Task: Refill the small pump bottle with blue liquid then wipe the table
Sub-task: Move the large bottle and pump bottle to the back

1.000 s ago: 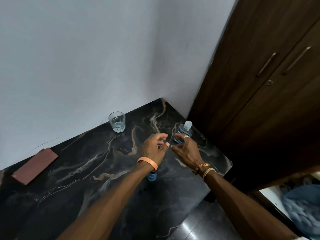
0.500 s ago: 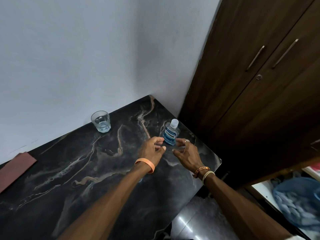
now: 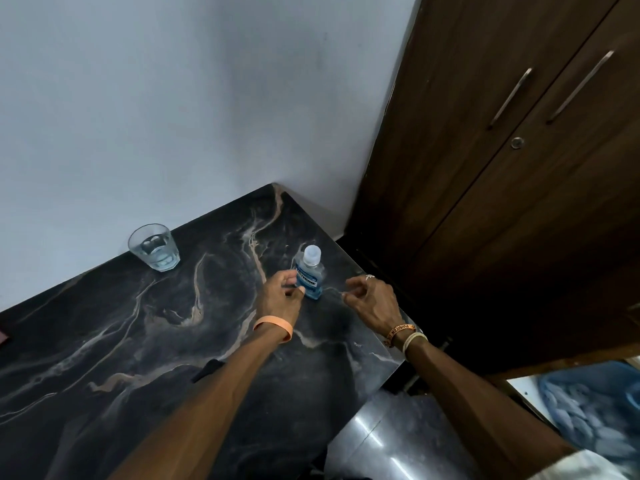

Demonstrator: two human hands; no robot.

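Observation:
A small clear bottle of blue liquid with a white cap and a blue label stands upright on the black marble table, near its far right corner. My left hand, with an orange band on the wrist, reaches to the bottle's left side; the thumb tip touches the bottle and the fingers curve beside it. My right hand hovers to the right of the bottle with loosely curled fingers, apart from it and holding nothing. A dark part sticks out from behind my left forearm; I cannot tell what it is.
A glass with some clear liquid stands by the wall at the back. A sliver of reddish cloth shows at the left edge. A dark wooden cupboard rises right of the table. A blue basket sits low right.
The view has swung right, so the cloth has nearly left the frame. My left hand has moved forward to touch the blue bottle. My right hand has drawn a little away to the right.

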